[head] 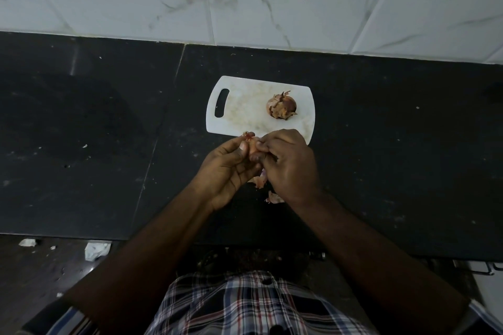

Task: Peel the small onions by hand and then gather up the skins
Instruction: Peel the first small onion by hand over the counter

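Peeling underway: small onion (251, 147) pinched between left hand (227, 171) and right hand (290, 163), both sets of fingers curled onto it, held over counter (109, 144) just in front of cutting board (245, 109); loose skins (268, 190) lying below hands; another onion (281, 105), unpeeled, waiting on board; gathering not yet begun; no brands or legible writing

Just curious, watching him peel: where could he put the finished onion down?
The white plastic cutting board is bare between its handle slot and the unpeeled onion. The black stone counter either side is bare. Skins crowd under his hands.
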Available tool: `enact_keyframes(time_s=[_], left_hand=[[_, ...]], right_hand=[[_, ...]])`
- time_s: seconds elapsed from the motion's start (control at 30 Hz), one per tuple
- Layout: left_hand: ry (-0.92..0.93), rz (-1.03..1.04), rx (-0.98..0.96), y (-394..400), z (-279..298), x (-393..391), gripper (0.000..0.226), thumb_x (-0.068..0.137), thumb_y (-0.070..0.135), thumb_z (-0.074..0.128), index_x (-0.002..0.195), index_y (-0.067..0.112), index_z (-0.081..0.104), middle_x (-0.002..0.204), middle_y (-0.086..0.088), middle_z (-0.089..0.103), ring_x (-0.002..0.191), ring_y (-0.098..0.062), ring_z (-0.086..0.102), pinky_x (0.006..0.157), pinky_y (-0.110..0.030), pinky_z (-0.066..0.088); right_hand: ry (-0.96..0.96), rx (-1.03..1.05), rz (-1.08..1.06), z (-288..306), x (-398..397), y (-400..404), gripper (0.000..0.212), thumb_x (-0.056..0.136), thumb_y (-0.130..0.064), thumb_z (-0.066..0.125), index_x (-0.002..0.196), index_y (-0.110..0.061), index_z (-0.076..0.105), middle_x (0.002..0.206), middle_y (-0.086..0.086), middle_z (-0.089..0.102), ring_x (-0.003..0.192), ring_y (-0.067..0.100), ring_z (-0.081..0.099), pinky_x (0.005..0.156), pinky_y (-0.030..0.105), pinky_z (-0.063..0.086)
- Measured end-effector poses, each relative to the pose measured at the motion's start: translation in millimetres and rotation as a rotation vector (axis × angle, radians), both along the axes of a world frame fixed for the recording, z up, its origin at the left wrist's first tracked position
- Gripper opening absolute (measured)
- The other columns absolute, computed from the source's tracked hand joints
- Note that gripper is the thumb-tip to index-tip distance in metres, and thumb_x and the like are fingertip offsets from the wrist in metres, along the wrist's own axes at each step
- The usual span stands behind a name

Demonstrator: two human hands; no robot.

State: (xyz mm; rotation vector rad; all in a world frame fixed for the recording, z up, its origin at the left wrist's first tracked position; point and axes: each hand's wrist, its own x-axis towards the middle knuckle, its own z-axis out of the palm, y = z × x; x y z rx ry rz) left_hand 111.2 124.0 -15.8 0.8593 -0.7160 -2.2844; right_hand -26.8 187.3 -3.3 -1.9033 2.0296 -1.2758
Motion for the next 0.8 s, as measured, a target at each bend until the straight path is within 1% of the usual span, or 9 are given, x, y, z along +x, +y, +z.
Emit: enact_keyframes(time_s=[0.13,0.2,0.27,0.37,0.43,0.53,0.57,0.7,0.8], left_hand=[[-0.002,0.016,0.005,-3,1,1,0.044,0.088,0.013,0.062,0.132,0.008,0.057,0.11,-0.009,0.071,0.088,-0.017,0.071,0.076,-0.03,0.06],[-0.015,0.003,0.004,-6,2,2,0.045,0.086,0.011,0.064,0.131,0.008,0.057,0.112,-0.011,0.07,0.09,-0.019,0.071,0.077,-0.031,0.061],[-0.041,-0.028,-0.001,-7,5,2,0.042,0.084,0.009,0.066,0.125,0.008,0.06,0.11,-0.012,0.071,0.086,-0.019,0.072,0.074,-0.031,0.061],[-0.071,-0.026,0.002,-5,7,-2,0.04,0.082,0.008,0.067,0.121,0.009,0.062,0.099,-0.009,0.074,0.075,-0.015,0.071,0.067,-0.028,0.06],[-0.071,0.006,0.009,-3,7,-5,0.04,0.083,0.008,0.066,0.122,0.008,0.061,0.096,-0.008,0.075,0.073,-0.014,0.072,0.066,-0.027,0.06],[-0.05,0.058,0.035,-1,6,-7,0.04,0.085,0.009,0.065,0.125,0.006,0.058,0.096,-0.008,0.076,0.078,-0.016,0.074,0.067,-0.028,0.06],[-0.044,0.069,0.041,0,6,-7,0.042,0.084,0.011,0.066,0.124,0.006,0.057,0.097,-0.009,0.075,0.079,-0.016,0.074,0.067,-0.028,0.06],[-0.036,0.08,0.042,1,4,-6,0.043,0.082,0.009,0.068,0.123,0.007,0.055,0.109,-0.012,0.07,0.086,-0.02,0.075,0.071,-0.031,0.061],[0.004,0.037,0.043,-3,5,0,0.048,0.082,0.003,0.066,0.128,0.006,0.055,0.12,-0.016,0.067,0.095,-0.026,0.074,0.077,-0.035,0.062]], right_hand=[[-0.078,0.033,0.018,2,-4,-2,0.012,0.083,-0.012,0.074,0.092,-0.005,0.074,0.091,0.005,0.066,0.089,0.02,0.062,0.074,0.037,0.055],[-0.226,0.162,0.032,12,-5,-2,0.029,0.083,-0.014,0.076,0.111,-0.01,0.072,0.108,0.003,0.069,0.101,0.016,0.065,0.085,0.036,0.058],[-0.278,0.263,0.053,18,-4,0,0.049,0.082,-0.013,0.079,0.129,-0.013,0.065,0.121,0.0,0.068,0.108,0.0,0.061,0.092,0.023,0.054],[-0.34,0.25,0.024,18,0,3,0.041,0.082,-0.003,0.077,0.122,-0.009,0.069,0.104,-0.003,0.07,0.083,-0.023,0.058,0.065,0.002,0.048],[-0.368,0.226,-0.013,16,1,2,0.036,0.082,-0.001,0.076,0.117,-0.009,0.072,0.1,-0.004,0.07,0.08,-0.019,0.061,0.061,0.006,0.051],[-0.299,0.157,-0.036,13,-2,-1,0.026,0.079,-0.006,0.079,0.105,-0.012,0.077,0.097,0.0,0.075,0.088,0.004,0.068,0.074,0.033,0.061],[-0.286,0.15,-0.037,12,-2,-2,0.023,0.079,-0.006,0.079,0.101,-0.013,0.078,0.094,-0.001,0.075,0.087,0.008,0.068,0.074,0.037,0.062],[-0.369,0.137,-0.011,11,-5,-1,0.013,0.084,-0.005,0.075,0.092,-0.015,0.076,0.086,-0.005,0.071,0.079,0.009,0.07,0.063,0.034,0.061],[-0.536,0.277,-0.021,18,-12,-2,0.024,0.085,-0.011,0.076,0.108,-0.018,0.072,0.094,-0.009,0.069,0.08,0.003,0.068,0.06,0.015,0.055]])
